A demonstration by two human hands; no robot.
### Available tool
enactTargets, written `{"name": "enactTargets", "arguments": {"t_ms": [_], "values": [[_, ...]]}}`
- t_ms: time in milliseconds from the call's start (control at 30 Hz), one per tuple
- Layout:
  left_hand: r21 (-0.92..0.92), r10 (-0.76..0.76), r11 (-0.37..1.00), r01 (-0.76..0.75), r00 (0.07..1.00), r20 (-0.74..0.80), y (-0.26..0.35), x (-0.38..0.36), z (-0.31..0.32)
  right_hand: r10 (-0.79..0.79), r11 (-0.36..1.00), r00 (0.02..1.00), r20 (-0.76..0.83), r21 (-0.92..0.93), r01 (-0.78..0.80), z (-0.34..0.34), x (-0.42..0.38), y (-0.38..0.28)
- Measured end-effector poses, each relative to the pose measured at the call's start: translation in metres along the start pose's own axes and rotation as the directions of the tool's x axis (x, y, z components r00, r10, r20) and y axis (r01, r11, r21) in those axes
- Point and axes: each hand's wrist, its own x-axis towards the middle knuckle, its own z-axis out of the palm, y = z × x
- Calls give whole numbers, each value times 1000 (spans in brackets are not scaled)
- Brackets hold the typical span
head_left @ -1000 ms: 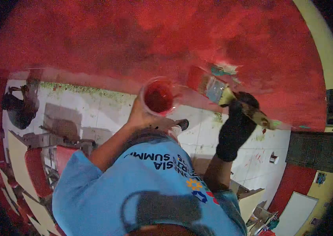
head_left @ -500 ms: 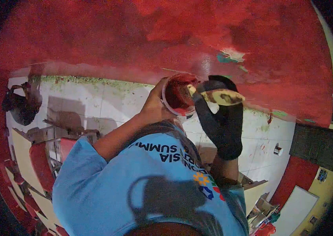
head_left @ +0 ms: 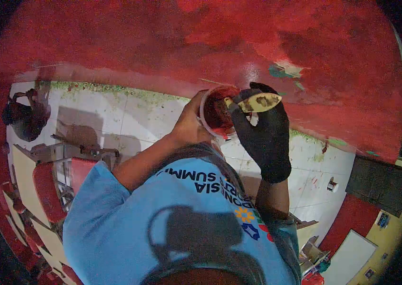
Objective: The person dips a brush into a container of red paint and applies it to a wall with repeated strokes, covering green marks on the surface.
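Observation:
My left hand (head_left: 187, 124) is wrapped round a clear plastic tub (head_left: 202, 118) with dark red paint inside, tilted so its mouth faces me. On my right hand (head_left: 266, 142) is a black glove, and its fingers grip a paintbrush by its pale yellow, stained handle (head_left: 261, 102). The brush head points into the tub's mouth, and its bristles are hidden there. Both hands are close together, just in front of a red-painted wall (head_left: 163, 42) with uneven darker and brighter patches and a chipped pale-green spot (head_left: 286, 70).
Flakes and green specks litter the white tiled floor (head_left: 139, 121) along the wall's foot. At left are a crouched person (head_left: 25, 116) and red chairs (head_left: 48, 192) with writing boards. A small white cylinder (head_left: 332, 184) and a dark mat (head_left: 377, 183) lie to the right.
My right hand has moved slightly up, and the brush handle has swung up and left. The tub has risen a little in view and stays in my left hand.

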Motion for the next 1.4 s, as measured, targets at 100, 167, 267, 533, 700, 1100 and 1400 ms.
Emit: {"name": "enactTargets", "arguments": {"t_ms": [100,167,267,533,700,1100,1400], "values": [[55,-45,998,45,999,7,-6,-3,-1,38,999,999,20,5,-38,0,-2,1],[29,-84,996,84,996,4,-11,-4,-1,12,1000,1000,-1,-17,-12,-1,-3,1],[35,-69,997,69,998,5,-12,-2,-2,39,999,999,-13,-36,-40,-8,-5,-1],[157,-169,972,176,984,-54,-14,-6,-4,297,939,949,-108,214,-270,-35,-10,6],[190,-189,963,192,981,-35,-5,-4,0,335,921,925,-182,272,-280,-37,-19,20],[196,-147,970,146,989,-10,-9,4,22,377,876,900,-219,401,-269,-34,-41,40],[100,-324,939,328,944,-53,-53,9,13,223,966,960,-169,172,-194,-23,-66,85]]}}
